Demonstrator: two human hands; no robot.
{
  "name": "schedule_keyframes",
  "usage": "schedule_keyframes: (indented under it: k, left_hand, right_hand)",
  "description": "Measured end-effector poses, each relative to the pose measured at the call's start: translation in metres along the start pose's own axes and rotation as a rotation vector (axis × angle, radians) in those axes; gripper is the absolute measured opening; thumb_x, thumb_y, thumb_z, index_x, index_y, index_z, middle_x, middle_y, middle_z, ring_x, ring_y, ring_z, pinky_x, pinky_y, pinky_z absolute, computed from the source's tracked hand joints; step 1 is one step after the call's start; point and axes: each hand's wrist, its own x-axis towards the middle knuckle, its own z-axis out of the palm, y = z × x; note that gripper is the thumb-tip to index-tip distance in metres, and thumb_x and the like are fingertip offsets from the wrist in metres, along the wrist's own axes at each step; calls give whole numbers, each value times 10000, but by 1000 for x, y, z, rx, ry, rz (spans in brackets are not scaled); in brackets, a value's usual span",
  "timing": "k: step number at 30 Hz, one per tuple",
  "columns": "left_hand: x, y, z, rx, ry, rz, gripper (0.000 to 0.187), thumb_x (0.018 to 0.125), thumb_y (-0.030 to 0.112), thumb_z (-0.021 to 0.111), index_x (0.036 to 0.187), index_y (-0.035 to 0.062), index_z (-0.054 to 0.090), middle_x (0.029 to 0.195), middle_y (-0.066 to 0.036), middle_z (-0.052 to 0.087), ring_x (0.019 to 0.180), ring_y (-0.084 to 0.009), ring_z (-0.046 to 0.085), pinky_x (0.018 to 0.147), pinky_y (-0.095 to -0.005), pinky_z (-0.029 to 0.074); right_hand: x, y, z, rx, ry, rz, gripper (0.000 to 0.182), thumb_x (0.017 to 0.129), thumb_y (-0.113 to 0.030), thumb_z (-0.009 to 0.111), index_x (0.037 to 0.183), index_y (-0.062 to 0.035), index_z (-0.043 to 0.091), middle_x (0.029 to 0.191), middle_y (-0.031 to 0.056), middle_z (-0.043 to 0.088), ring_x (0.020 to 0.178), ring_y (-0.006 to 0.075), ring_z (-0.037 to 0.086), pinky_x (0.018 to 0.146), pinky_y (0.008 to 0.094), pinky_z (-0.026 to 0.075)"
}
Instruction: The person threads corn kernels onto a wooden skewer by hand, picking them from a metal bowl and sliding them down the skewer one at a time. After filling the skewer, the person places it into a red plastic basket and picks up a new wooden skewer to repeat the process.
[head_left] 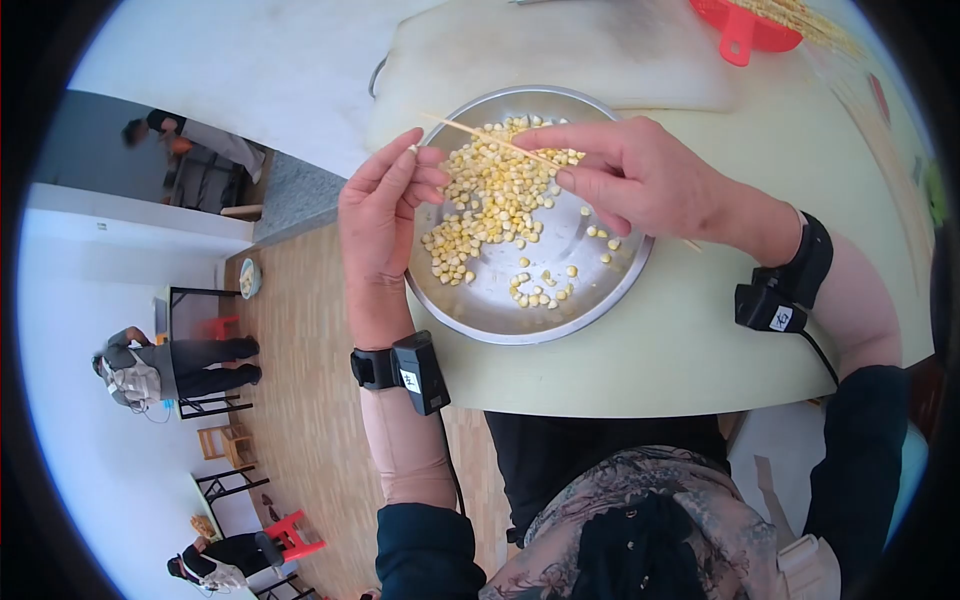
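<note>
A round metal plate [480,322] holds many loose yellow corn kernels [485,200], heaped mostly on its left and upper parts. Above the plate's right side, my right hand [640,180] pinches a thin wooden skewer [470,130] between thumb and forefinger; its tip points to the upper left. My left hand [385,200], at the plate's left edge, pinches a small pale kernel [413,149] between thumb and forefinger. The skewer's tip is just above and right of my left fingertips, and no kernel shows on its visible length.
Behind the plate lies a white cutting board [560,50]. A red scoop [740,35] and a bundle of thin sticks [800,20] are at the upper right. Long pale strips run along the table's right side. Other people [150,370] work at tables far left.
</note>
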Motion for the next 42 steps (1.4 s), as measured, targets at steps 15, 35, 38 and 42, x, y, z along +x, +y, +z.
schedule_keyframes:
  k: [15, 35, 38, 42]
  left_hand:
    - [-6, 0, 7, -47, 150, 29, 290, 927, -16, 498, 1198, -115, 524, 1041, -239, 636, 870, -235, 674, 777, -268, 580]
    - [-10, -3, 19, 292, 247, 192, 233, 919, -28, 512, 1125, -110, 584, 984, -209, 652, 841, -226, 677, 748, -281, 579]
    - [-10, -5, 20, 384, 255, 267, 222, 917, -39, 510, 1109, -101, 601, 970, -194, 656, 828, -210, 674, 749, -278, 578]
    - [-11, -6, 22, 490, 285, 316, 214, 911, -47, 519, 1096, -83, 619, 959, -175, 660, 821, -196, 669, 754, -277, 577]
  right_hand:
    - [-8, 11, 13, -307, 22, -186, 358, 837, -78, 510, 1176, -38, 620, 575, 153, 534, 484, 205, 499, 511, 325, 410]
    - [-9, 6, 16, -424, 50, -214, 340, 846, -74, 495, 1157, -35, 628, 576, 181, 556, 492, 263, 549, 524, 366, 443]
    - [-9, 5, 16, -410, 42, -191, 339, 845, -71, 494, 1154, -28, 627, 578, 182, 558, 490, 267, 546, 523, 370, 441]
    - [-9, 7, 18, -394, 70, -225, 333, 844, -69, 493, 1145, -25, 629, 591, 190, 563, 502, 275, 558, 527, 376, 442]
